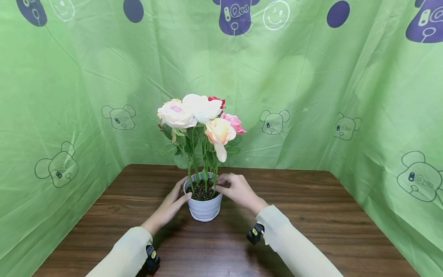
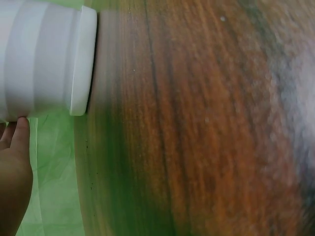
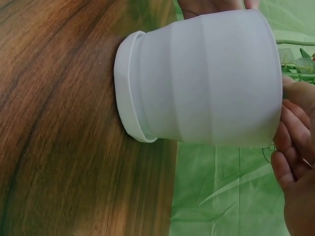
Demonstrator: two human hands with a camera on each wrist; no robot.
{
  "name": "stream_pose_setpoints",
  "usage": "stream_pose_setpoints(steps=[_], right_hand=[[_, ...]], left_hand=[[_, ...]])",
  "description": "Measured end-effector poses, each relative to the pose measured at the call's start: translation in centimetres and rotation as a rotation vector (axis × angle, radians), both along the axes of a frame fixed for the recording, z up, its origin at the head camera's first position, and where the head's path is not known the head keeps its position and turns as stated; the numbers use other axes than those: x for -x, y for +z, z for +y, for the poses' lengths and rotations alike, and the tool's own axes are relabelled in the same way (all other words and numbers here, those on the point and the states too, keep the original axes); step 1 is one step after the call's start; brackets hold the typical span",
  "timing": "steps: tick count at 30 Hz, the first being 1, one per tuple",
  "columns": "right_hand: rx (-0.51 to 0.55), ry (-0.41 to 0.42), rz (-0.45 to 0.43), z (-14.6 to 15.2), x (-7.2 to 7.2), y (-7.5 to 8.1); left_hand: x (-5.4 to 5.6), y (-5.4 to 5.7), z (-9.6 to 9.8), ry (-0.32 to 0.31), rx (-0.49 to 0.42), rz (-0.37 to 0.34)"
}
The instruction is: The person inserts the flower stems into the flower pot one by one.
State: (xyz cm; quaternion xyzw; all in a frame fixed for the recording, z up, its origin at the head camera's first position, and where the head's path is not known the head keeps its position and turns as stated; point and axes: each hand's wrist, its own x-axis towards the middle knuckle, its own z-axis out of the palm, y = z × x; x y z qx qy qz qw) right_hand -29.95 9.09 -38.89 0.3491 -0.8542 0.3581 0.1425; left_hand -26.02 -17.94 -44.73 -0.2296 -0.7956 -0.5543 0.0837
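A white flower pot with a ribbed wall stands upright on its white saucer. Dark soil fills it, and several tall roses rise from the soil: white, peach, pink and red. My left hand grips the pot's left side, thumb at the front of the rim. In the left wrist view its fingertips touch the pot wall. At the right rim, my right hand has thumb and fingers bent around the base of a rose stem; the fingertips' contact is partly hidden.
The pot stands toward the back of a brown wooden table. Green printed curtains hang behind the table and along both sides. A small black camera is strapped to the right wrist, another to the left.
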Motion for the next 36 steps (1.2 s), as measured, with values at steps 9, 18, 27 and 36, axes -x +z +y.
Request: stream_pose_setpoints(steps=[9, 18, 27, 36], right_hand=[[0.088, 0.036, -0.055, 1.8, 0.0, 0.0], [0.091, -0.010, -0.122, 5.5, 0.0, -1.0], [0.090, -0.074, -0.141, 9.7, 0.1, -2.0], [0.081, -0.170, -0.144, 14.0, 0.0, -3.1]], left_hand=[[-0.1, -0.1, 0.1, -0.002, 0.001, -0.011], [0.1, -0.2, 0.1, -0.007, -0.009, -0.020], [0.5, -0.2, -0.2, 0.038, 0.102, 0.029], [0.4, 0.1, -0.8, 0.048, 0.150, 0.037]])
